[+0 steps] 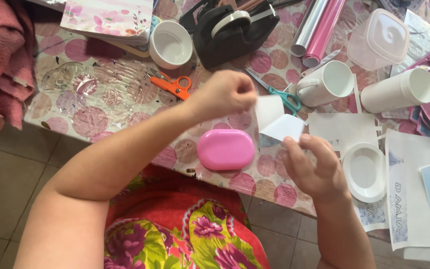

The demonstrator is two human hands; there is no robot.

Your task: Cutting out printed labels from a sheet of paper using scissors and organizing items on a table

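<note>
My left hand (222,93) and my right hand (314,167) both pinch a small white piece of paper (277,119), folded or bent between them, above the table. The left hand grips its upper left edge, the right hand its lower right edge. Just below the paper lies a pink oval soap-box lid (225,148) on the dotted tablecloth (95,114). A white oval box half (366,172) rests to the right of my right hand.
Orange scissors (172,84) and teal scissors (279,94) lie behind the hands. A black tape dispenser (235,30), a white bowl (170,44), a white mug (327,83), a white cup on its side (399,90), foil rolls (319,27), a clear container (379,39) and printed sheets (409,199) crowd the table.
</note>
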